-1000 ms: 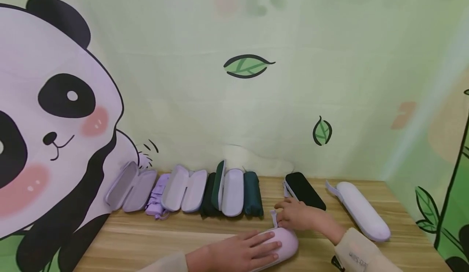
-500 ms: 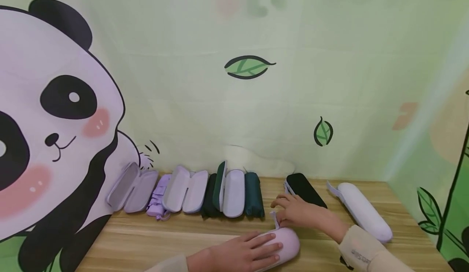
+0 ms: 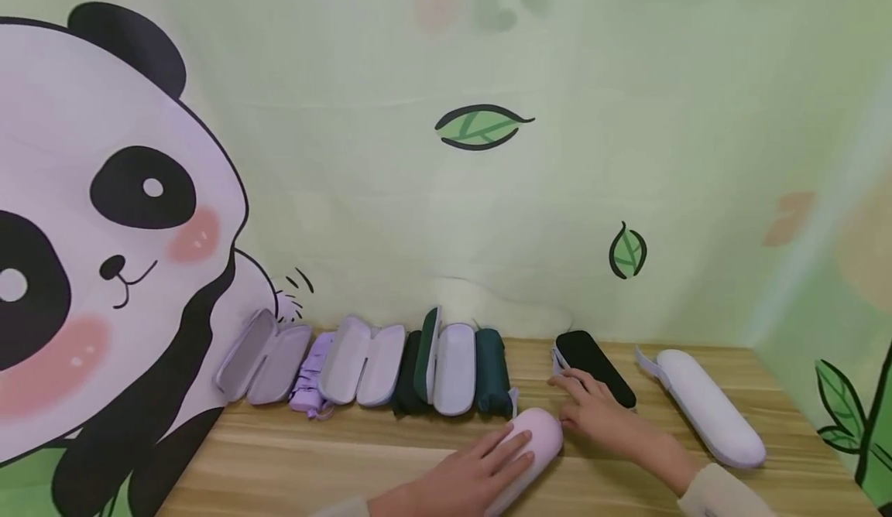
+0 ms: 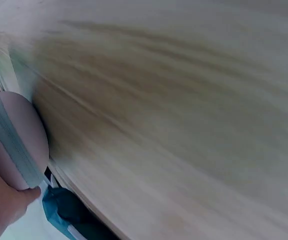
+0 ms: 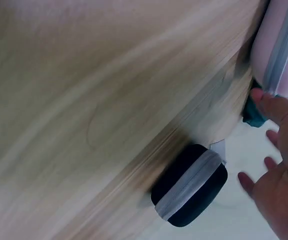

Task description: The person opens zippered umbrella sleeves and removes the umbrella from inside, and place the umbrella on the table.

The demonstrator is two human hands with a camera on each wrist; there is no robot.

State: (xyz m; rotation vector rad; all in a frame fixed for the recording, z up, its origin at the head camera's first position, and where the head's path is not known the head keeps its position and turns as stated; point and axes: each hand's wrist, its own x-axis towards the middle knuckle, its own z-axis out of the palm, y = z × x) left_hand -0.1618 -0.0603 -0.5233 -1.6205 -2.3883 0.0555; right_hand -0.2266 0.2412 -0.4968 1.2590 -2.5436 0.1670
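A pale pink zip case, rounded at its end, lies slantwise on the wooden table. My left hand holds it, fingers spread over its top; in the left wrist view finger and thumb lie on opposite sides of its grey zip. A small light tab sticks out past its far end. My right hand is at the case's right side. There, in the right wrist view, the thumb is right at the zip end while the other fingers spread apart, nothing between them. A black zip case lies just beyond this hand.
On the right lies a closed white case with a strap. Along the back left stand opened cases in grey, white and green. Between them are a purple folded umbrella and dark rolled bundles, one teal.
The pink case has shifted slightly away from me and turned steeper. Its tab, earlier near my right fingers, now points out at the left of its end. My right hand has moved right.
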